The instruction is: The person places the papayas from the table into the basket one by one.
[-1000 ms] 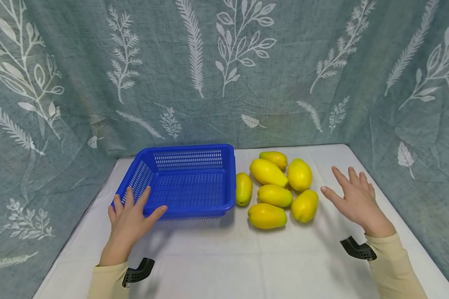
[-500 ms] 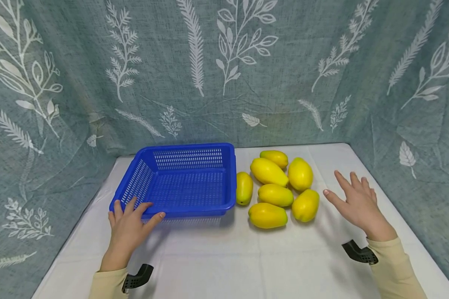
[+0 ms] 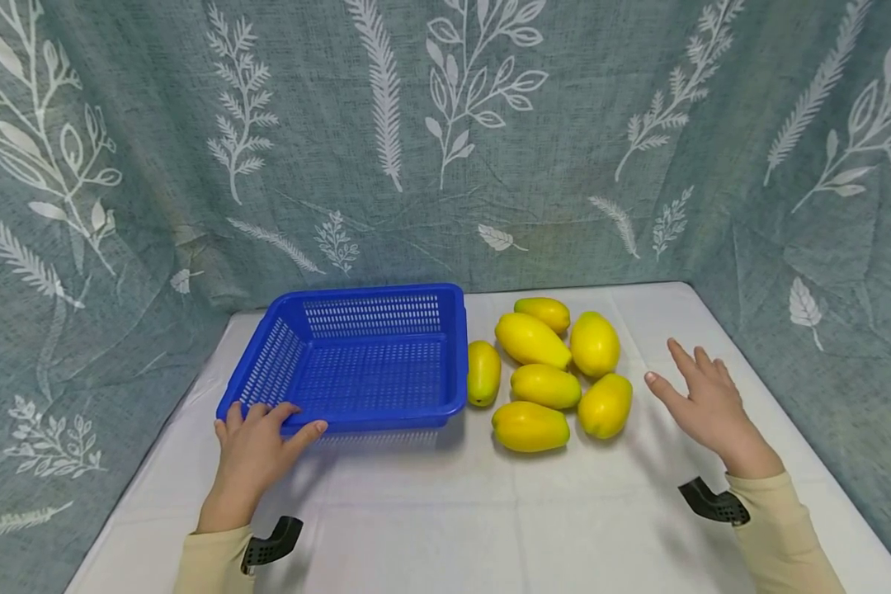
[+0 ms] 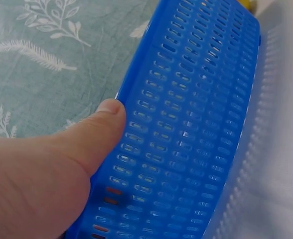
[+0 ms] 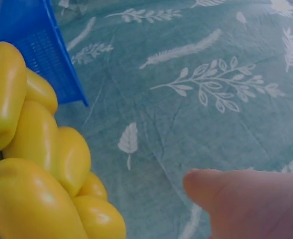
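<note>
**Head view: one hand on the basket, one beside the fruit**

Head view shows the left hand (image 3: 256, 450) gripping the near-left rim of the blue basket (image 3: 364, 363), fingers curled over the edge; the left wrist view adds the thumb (image 4: 99, 132) pressed on the slotted outer wall. The basket sits at 10 o'clock on the white table (image 3: 475, 511), long axis running 9 to 3. The right hand (image 3: 705, 404) hovers relaxed, fingers spread, at 3 o'clock of the yellow mangoes (image 3: 545, 371).

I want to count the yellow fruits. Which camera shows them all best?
The head view: all seven fruits lie in plain sight on the table, right of the basket. The right wrist view shows them close but overlapping and cut off. The left wrist view shows only a yellow sliver.
</note>
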Action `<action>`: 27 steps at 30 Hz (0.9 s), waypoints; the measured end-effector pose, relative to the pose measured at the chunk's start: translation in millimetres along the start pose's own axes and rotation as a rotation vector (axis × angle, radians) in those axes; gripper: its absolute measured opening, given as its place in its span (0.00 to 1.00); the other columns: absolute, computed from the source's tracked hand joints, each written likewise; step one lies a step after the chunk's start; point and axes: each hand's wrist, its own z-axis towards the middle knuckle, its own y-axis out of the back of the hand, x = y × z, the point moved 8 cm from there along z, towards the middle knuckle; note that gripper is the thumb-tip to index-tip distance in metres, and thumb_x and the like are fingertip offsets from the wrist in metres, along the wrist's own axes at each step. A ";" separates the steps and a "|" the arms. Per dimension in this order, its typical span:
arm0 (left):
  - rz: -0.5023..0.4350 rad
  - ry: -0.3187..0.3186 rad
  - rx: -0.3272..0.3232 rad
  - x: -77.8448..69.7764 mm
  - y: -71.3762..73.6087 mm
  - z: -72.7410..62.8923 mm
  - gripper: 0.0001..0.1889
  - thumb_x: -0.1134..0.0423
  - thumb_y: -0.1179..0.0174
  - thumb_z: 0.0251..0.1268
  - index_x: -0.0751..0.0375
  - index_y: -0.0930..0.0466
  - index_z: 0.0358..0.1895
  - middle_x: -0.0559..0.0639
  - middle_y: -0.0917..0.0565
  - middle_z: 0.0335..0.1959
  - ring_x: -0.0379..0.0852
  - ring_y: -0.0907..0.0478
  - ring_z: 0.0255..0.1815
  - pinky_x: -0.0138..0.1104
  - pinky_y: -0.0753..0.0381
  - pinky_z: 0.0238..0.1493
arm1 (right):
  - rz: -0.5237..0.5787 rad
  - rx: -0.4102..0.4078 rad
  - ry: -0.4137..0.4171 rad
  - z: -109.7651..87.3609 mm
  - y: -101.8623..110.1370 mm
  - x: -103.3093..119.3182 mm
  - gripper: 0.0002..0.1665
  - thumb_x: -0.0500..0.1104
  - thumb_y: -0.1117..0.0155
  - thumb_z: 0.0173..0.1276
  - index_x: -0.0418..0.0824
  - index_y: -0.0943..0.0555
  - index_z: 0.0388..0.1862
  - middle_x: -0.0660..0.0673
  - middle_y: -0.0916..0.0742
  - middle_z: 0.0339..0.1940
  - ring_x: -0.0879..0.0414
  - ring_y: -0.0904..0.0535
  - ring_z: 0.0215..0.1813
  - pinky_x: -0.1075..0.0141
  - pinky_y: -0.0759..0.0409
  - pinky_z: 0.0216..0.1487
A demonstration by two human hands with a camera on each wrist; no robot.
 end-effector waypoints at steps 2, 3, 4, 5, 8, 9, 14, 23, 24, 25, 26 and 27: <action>0.003 0.002 0.005 0.1 0.0 0.0 0.32 0.41 0.36 0.68 0.70 0.19 0.57 0.82 0.24 0.56 0.92 0.51 0.70 0.82 0.58 0.64 | 0.049 -0.003 -0.014 1.5 -0.1 -1.4 0.49 0.63 0.57 0.81 0.33 0.59 0.84 0.14 0.56 0.78 0.12 0.63 0.77 0.18 0.56 0.68; 0.004 0.003 0.007 0.1 0.0 0.0 0.32 0.41 0.36 0.68 0.69 0.19 0.57 0.82 0.24 0.56 0.92 0.51 0.70 0.82 0.58 0.65 | 0.078 -0.004 -0.025 2.3 -0.7 -2.4 0.50 0.63 0.57 0.81 0.34 0.60 0.84 0.16 0.58 0.79 0.14 0.64 0.77 0.19 0.55 0.68; 0.005 0.003 0.006 0.1 0.1 -0.1 0.32 0.41 0.36 0.68 0.69 0.19 0.57 0.82 0.24 0.56 0.92 0.50 0.70 0.81 0.58 0.65 | 0.108 -0.002 -0.037 3.2 -1.6 -3.8 0.50 0.63 0.57 0.82 0.35 0.62 0.84 0.17 0.58 0.79 0.16 0.64 0.78 0.20 0.54 0.69; 0.005 0.003 0.006 0.2 0.2 -0.2 0.32 0.41 0.36 0.67 0.69 0.19 0.57 0.82 0.24 0.56 0.92 0.50 0.70 0.81 0.58 0.65 | 0.143 0.004 -0.048 4.3 -3.4 -5.2 0.50 0.63 0.58 0.82 0.35 0.65 0.84 0.19 0.59 0.80 0.17 0.63 0.79 0.21 0.53 0.70; 0.004 0.005 0.002 0.5 0.6 -0.8 0.32 0.41 0.36 0.67 0.69 0.19 0.57 0.82 0.24 0.56 0.92 0.50 0.70 0.81 0.58 0.65 | 0.263 0.038 -0.104 7.2 -13.1 -10.9 0.51 0.63 0.59 0.82 0.39 0.69 0.84 0.24 0.60 0.83 0.19 0.55 0.80 0.26 0.44 0.72; 0.002 0.005 -0.001 0.6 0.9 -0.9 0.32 0.41 0.36 0.67 0.69 0.19 0.57 0.82 0.23 0.56 0.91 0.50 0.70 0.81 0.58 0.65 | 0.303 0.053 -0.125 8.0 -17.8 -12.8 0.51 0.64 0.59 0.82 0.40 0.70 0.84 0.25 0.60 0.83 0.20 0.52 0.79 0.29 0.40 0.73; -0.004 0.006 -0.010 1.2 2.8 -0.9 0.32 0.41 0.36 0.67 0.69 0.19 0.57 0.81 0.23 0.55 0.91 0.51 0.71 0.80 0.59 0.65 | 0.499 0.121 -0.225 12.1 -44.0 -18.8 0.51 0.63 0.57 0.81 0.42 0.70 0.84 0.21 0.55 0.82 0.24 0.39 0.76 0.50 0.15 0.58; -0.002 0.017 0.002 2.3 2.1 -0.2 0.32 0.41 0.37 0.67 0.69 0.20 0.58 0.81 0.24 0.56 0.90 0.51 0.71 0.81 0.59 0.66 | 0.571 0.163 -0.269 16.1 -78.7 -11.1 0.53 0.60 0.48 0.79 0.39 0.64 0.85 0.20 0.49 0.80 0.26 0.32 0.73 0.56 0.11 0.48; -0.003 0.016 0.000 2.2 1.9 -0.1 0.32 0.41 0.36 0.67 0.69 0.19 0.58 0.81 0.24 0.56 0.90 0.51 0.71 0.80 0.58 0.66 | 0.576 0.157 -0.273 16.4 -80.4 -10.7 0.53 0.60 0.47 0.79 0.39 0.63 0.85 0.20 0.48 0.80 0.26 0.32 0.73 0.55 0.11 0.48; -0.005 0.014 -0.002 1.9 1.6 0.0 0.32 0.41 0.36 0.67 0.69 0.19 0.58 0.81 0.23 0.56 0.90 0.50 0.71 0.80 0.58 0.66 | 0.583 0.150 -0.277 16.8 -81.6 -10.5 0.53 0.59 0.46 0.79 0.39 0.62 0.85 0.21 0.48 0.80 0.27 0.33 0.73 0.55 0.11 0.48; -0.006 0.012 -0.002 1.7 1.2 0.1 0.32 0.41 0.36 0.67 0.69 0.19 0.58 0.81 0.23 0.56 0.90 0.50 0.71 0.81 0.58 0.66 | 0.591 0.141 -0.282 17.0 -82.4 -10.4 0.53 0.58 0.45 0.78 0.39 0.62 0.85 0.21 0.48 0.80 0.28 0.33 0.73 0.55 0.11 0.48; -0.008 0.009 -0.004 1.3 0.9 0.1 0.32 0.41 0.36 0.67 0.69 0.19 0.58 0.81 0.23 0.56 0.90 0.50 0.71 0.81 0.58 0.66 | 0.593 0.131 -0.287 17.2 -82.8 -10.6 0.52 0.57 0.45 0.78 0.38 0.61 0.85 0.21 0.47 0.80 0.29 0.33 0.73 0.56 0.11 0.48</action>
